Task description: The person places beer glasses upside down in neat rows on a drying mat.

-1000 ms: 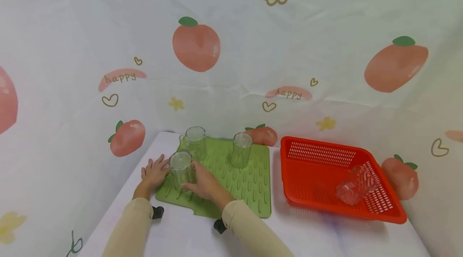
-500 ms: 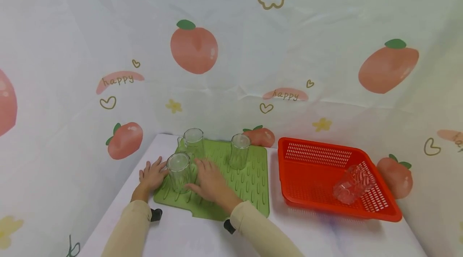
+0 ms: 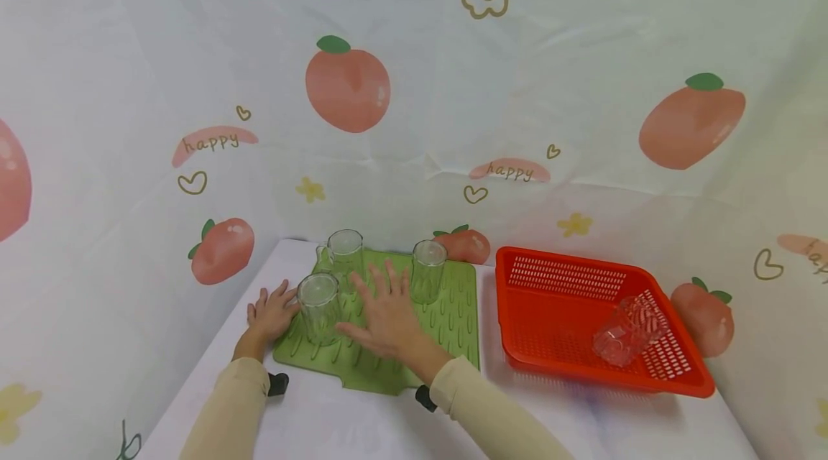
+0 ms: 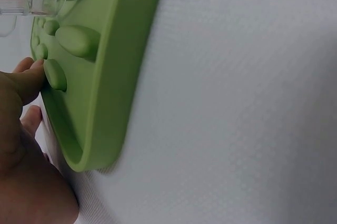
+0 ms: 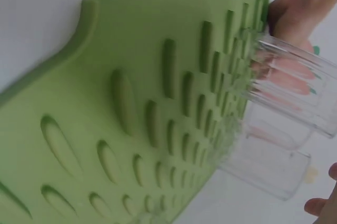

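Observation:
Three clear glass mugs stand on a green ridged mat (image 3: pixel 456 334): a front-left mug (image 3: pixel 320 313), a back-left mug (image 3: pixel 338 251) and a right-hand mug (image 3: pixel 428 269). My right hand (image 3: pixel 391 320) hovers over the mat with its fingers spread, holding nothing, just right of the front-left mug. My left hand (image 3: pixel 272 316) lies at the mat's left edge, close to that mug. In the left wrist view its thumb (image 4: pixel 26 84) touches the mat's rim. Two mugs show in the right wrist view, with right fingertips at the lower right edge.
A red perforated plastic basket (image 3: pixel 550 309) stands to the right of the mat. Inside it a clear glass mug (image 3: pixel 624 334) lies on its side. A white printed cloth (image 3: pixel 414 180) hangs behind and beside the white table (image 3: pixel 362 424).
My right hand has let go of the front-left mug and moved right, its fingers spreading. That mug stays on the mat. My left hand keeps its place.

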Demonstrator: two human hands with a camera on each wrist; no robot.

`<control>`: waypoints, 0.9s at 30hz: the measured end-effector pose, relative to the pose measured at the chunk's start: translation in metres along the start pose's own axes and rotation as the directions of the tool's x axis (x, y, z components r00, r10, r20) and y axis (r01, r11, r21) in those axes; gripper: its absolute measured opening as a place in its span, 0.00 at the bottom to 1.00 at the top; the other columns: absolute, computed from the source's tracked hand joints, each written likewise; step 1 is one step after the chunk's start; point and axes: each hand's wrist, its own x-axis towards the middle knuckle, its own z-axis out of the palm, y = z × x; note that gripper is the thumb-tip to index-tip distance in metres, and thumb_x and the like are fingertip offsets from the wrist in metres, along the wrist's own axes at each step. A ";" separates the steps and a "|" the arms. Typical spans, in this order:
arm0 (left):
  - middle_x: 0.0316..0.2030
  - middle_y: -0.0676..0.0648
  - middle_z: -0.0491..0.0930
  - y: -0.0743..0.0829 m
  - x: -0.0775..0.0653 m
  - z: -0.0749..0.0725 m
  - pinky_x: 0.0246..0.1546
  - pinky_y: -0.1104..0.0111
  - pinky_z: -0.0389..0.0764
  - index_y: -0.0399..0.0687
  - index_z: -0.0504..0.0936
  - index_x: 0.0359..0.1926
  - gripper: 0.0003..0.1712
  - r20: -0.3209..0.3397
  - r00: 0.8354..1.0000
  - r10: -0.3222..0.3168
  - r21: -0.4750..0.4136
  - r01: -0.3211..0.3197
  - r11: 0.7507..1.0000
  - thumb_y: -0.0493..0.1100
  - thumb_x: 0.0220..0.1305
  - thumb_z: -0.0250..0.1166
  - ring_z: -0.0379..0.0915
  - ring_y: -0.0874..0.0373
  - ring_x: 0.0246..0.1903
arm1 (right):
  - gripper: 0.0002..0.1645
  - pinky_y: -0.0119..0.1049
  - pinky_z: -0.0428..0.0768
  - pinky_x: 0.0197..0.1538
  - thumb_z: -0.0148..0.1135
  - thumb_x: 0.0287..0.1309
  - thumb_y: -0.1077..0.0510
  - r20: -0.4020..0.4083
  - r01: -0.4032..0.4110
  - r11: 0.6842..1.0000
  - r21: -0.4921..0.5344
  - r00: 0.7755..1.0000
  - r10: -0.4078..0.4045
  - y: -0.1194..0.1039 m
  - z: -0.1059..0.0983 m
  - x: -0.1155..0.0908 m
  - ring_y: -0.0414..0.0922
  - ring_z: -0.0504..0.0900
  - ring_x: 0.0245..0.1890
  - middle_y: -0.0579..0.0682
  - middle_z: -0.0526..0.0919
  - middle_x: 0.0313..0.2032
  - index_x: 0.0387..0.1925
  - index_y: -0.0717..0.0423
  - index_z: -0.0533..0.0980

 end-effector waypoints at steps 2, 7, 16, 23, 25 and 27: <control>0.81 0.34 0.42 0.000 -0.001 0.001 0.72 0.29 0.23 0.40 0.60 0.76 0.34 -0.010 1.000 0.002 -0.022 -0.002 1.000 0.51 0.76 0.47 0.21 0.24 0.77 | 0.54 0.70 0.55 0.76 0.43 0.63 0.18 0.005 0.001 1.000 -0.020 1.000 -0.001 0.003 -0.004 -0.002 0.66 0.52 0.80 0.58 0.57 0.78 0.80 0.40 0.52; 0.81 0.34 0.41 -0.001 -0.001 0.003 0.72 0.29 0.21 0.40 0.59 0.77 0.35 -0.005 1.000 -0.002 -0.034 0.002 0.999 0.51 0.75 0.47 0.20 0.25 0.77 | 0.54 0.72 0.50 0.76 0.44 0.63 0.18 0.021 -0.007 1.000 0.005 1.000 0.007 0.010 -0.014 -0.007 0.68 0.47 0.80 0.57 0.54 0.80 0.81 0.38 0.51; 0.81 0.35 0.40 0.001 0.001 0.003 0.72 0.29 0.24 0.42 0.58 0.78 0.33 0.019 1.000 -0.009 0.003 0.009 1.000 0.51 0.79 0.46 0.19 0.25 0.77 | 0.54 0.72 0.51 0.76 0.49 0.62 0.20 0.030 -0.030 0.998 0.058 0.999 0.028 0.029 -0.039 -0.016 0.67 0.45 0.81 0.58 0.50 0.81 0.81 0.38 0.51; 0.81 0.35 0.40 0.000 0.000 0.002 0.71 0.28 0.23 0.42 0.58 0.77 0.34 0.011 1.000 -0.004 0.006 0.004 1.000 0.52 0.77 0.46 0.20 0.24 0.77 | 0.54 0.75 0.42 0.76 0.48 0.63 0.20 0.037 -0.063 0.996 0.067 0.997 0.061 0.051 -0.051 -0.023 0.67 0.42 0.81 0.59 0.48 0.81 0.81 0.41 0.51; 0.81 0.35 0.41 -0.003 0.001 0.003 0.71 0.29 0.22 0.42 0.59 0.77 0.35 -0.002 1.000 0.002 -0.004 -0.002 1.000 0.53 0.76 0.46 0.19 0.25 0.77 | 0.55 0.75 0.42 0.76 0.46 0.63 0.20 0.052 -0.080 0.996 0.049 0.996 0.077 0.060 -0.052 -0.024 0.66 0.41 0.82 0.59 0.47 0.81 0.82 0.41 0.49; 0.81 0.35 0.41 -0.005 0.003 0.005 0.71 0.29 0.21 0.42 0.59 0.77 0.36 -0.016 1.000 0.010 -0.015 -0.011 1.000 0.54 0.75 0.46 0.19 0.25 0.78 | 0.55 0.74 0.44 0.76 0.45 0.63 0.19 0.054 -0.098 0.995 0.029 0.994 0.096 0.068 -0.054 -0.026 0.65 0.41 0.82 0.58 0.48 0.81 0.82 0.40 0.48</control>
